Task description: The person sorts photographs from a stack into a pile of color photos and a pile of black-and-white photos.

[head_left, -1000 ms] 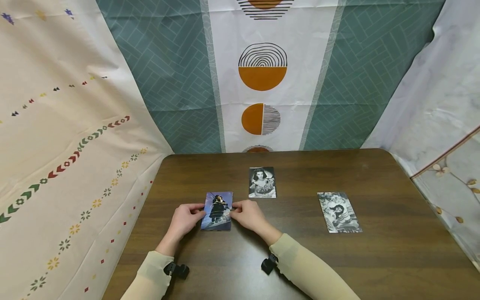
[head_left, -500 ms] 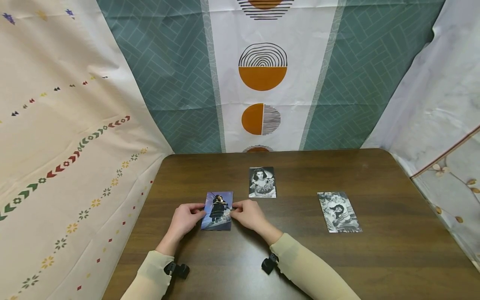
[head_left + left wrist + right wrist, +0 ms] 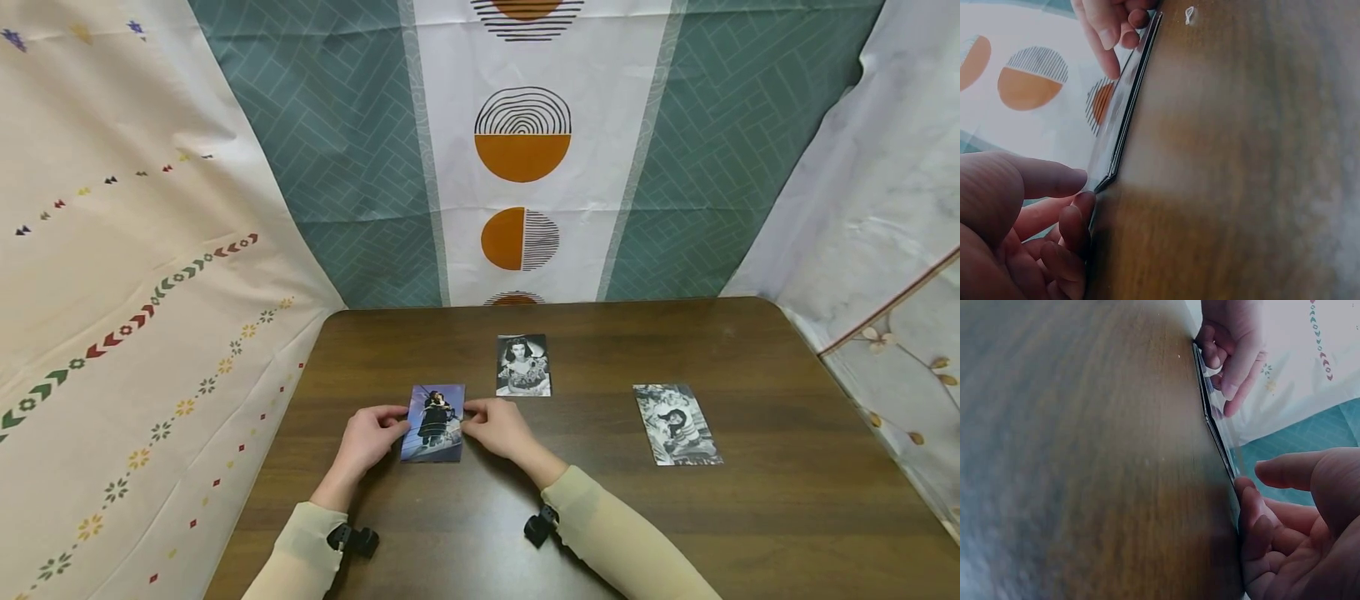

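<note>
A colour photo card [image 3: 433, 423] showing two figures on a blue ground lies on the table at centre left. My left hand [image 3: 366, 439] pinches its left edge. At its right edge is my right hand [image 3: 498, 428], holding that side with thumb and curled fingers. In the left wrist view, the dark edge of the card [image 3: 1124, 122] shows more than one thin layer. Seen from the right wrist, the right thumb is a little above the card [image 3: 1219, 440], with the fingertips against its edge.
A black-and-white portrait card [image 3: 523, 366] lies farther back, right of the colour card. Another black-and-white card [image 3: 677, 425] lies farther right, slightly turned. Patterned cloths hang behind and beside the brown table [image 3: 600, 533].
The head view has shifted very slightly. Both hands stay at the edges of the colour card, and the other cards lie where they were.
</note>
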Action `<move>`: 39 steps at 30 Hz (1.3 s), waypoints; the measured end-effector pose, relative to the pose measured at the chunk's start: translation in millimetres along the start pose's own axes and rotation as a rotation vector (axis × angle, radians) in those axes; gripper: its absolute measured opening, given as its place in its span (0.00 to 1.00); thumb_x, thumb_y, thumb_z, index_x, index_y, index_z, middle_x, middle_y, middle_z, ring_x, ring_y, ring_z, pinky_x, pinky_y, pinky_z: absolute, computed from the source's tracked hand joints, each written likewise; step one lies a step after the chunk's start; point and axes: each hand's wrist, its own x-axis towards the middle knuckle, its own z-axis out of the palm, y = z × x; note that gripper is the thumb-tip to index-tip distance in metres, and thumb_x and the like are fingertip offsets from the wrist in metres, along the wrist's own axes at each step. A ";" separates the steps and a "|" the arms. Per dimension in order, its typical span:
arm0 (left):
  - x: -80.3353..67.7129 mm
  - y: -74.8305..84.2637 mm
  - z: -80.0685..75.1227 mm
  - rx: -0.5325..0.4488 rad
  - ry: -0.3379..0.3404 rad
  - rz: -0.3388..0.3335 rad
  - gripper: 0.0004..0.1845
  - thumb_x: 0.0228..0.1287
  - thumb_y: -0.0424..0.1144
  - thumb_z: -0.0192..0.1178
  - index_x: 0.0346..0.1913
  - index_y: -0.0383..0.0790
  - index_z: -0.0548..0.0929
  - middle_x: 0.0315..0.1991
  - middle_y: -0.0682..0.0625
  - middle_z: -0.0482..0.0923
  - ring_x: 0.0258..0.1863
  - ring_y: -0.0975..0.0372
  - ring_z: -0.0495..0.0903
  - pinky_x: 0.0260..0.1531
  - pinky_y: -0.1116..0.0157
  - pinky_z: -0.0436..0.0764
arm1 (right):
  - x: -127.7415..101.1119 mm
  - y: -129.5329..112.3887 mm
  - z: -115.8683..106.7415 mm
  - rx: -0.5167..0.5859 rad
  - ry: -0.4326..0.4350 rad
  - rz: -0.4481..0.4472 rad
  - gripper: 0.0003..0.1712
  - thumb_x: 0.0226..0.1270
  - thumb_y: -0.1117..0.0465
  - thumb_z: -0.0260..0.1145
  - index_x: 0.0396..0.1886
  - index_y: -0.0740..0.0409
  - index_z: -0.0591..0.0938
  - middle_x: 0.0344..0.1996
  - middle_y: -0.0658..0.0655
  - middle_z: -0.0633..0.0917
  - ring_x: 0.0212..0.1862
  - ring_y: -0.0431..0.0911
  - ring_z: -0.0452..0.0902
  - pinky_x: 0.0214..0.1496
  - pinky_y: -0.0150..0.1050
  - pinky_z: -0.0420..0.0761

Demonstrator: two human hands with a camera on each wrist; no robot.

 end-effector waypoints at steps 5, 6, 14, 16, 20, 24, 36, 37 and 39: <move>1.5 2.3 0.9 -0.010 0.012 -0.007 0.15 0.68 0.37 0.72 0.54 0.36 0.91 0.28 0.50 0.81 0.20 0.59 0.76 0.21 0.65 0.75 | 1.0 3.7 -3.3 0.009 0.004 0.005 0.23 0.69 0.57 0.74 0.61 0.59 0.88 0.33 0.46 0.91 0.35 0.37 0.83 0.46 0.40 0.81; 2.1 2.7 1.4 -0.010 0.015 -0.007 0.14 0.68 0.37 0.72 0.54 0.36 0.91 0.28 0.50 0.81 0.20 0.59 0.76 0.21 0.65 0.75 | 1.0 4.4 -4.2 0.009 0.007 0.005 0.23 0.69 0.57 0.74 0.61 0.59 0.88 0.33 0.45 0.91 0.36 0.37 0.84 0.46 0.40 0.81; 6.2 9.8 5.3 -0.011 0.039 0.010 0.14 0.68 0.37 0.73 0.53 0.36 0.91 0.29 0.50 0.82 0.23 0.59 0.76 0.23 0.65 0.75 | -0.6 9.8 -14.1 0.025 0.032 0.002 0.21 0.69 0.59 0.75 0.59 0.59 0.89 0.34 0.47 0.91 0.37 0.39 0.84 0.47 0.41 0.81; 7.3 12.4 7.0 -0.010 0.047 0.021 0.14 0.67 0.37 0.73 0.52 0.36 0.92 0.29 0.50 0.82 0.24 0.60 0.76 0.25 0.65 0.73 | -0.9 12.1 -17.2 0.028 0.033 -0.003 0.21 0.69 0.59 0.75 0.59 0.60 0.88 0.34 0.47 0.91 0.35 0.38 0.83 0.44 0.40 0.81; 9.7 19.7 11.8 -0.019 0.052 0.045 0.14 0.67 0.37 0.73 0.52 0.36 0.92 0.30 0.51 0.82 0.26 0.60 0.74 0.25 0.65 0.71 | -2.0 17.5 -24.9 0.038 0.040 0.018 0.21 0.70 0.59 0.74 0.60 0.60 0.88 0.34 0.47 0.91 0.32 0.36 0.81 0.42 0.39 0.80; 13.5 29.0 20.0 -0.046 0.049 0.072 0.13 0.68 0.36 0.72 0.52 0.36 0.92 0.30 0.51 0.82 0.26 0.59 0.74 0.26 0.65 0.70 | -4.0 23.4 -35.3 0.050 0.063 0.047 0.20 0.71 0.59 0.73 0.60 0.59 0.88 0.33 0.45 0.90 0.32 0.37 0.80 0.41 0.40 0.80; 26.2 79.8 65.7 -0.106 0.005 0.182 0.13 0.68 0.35 0.71 0.53 0.37 0.91 0.33 0.52 0.83 0.28 0.62 0.77 0.31 0.64 0.76 | -8.0 49.1 -75.2 0.068 0.216 0.161 0.15 0.68 0.60 0.74 0.53 0.56 0.90 0.35 0.48 0.91 0.34 0.41 0.83 0.41 0.42 0.80; 28.5 84.4 70.7 -0.117 -0.002 0.185 0.13 0.68 0.35 0.71 0.53 0.36 0.91 0.33 0.51 0.83 0.28 0.62 0.78 0.30 0.64 0.77 | -7.4 51.6 -78.5 0.064 0.233 0.169 0.15 0.68 0.60 0.74 0.53 0.57 0.90 0.36 0.49 0.91 0.35 0.43 0.84 0.42 0.43 0.81; 33.6 92.9 80.8 -0.133 -0.014 0.191 0.13 0.68 0.35 0.71 0.53 0.36 0.91 0.33 0.51 0.84 0.26 0.62 0.78 0.28 0.64 0.78 | -5.7 55.9 -84.5 0.065 0.259 0.183 0.16 0.68 0.61 0.73 0.54 0.58 0.90 0.38 0.51 0.91 0.39 0.45 0.86 0.46 0.46 0.82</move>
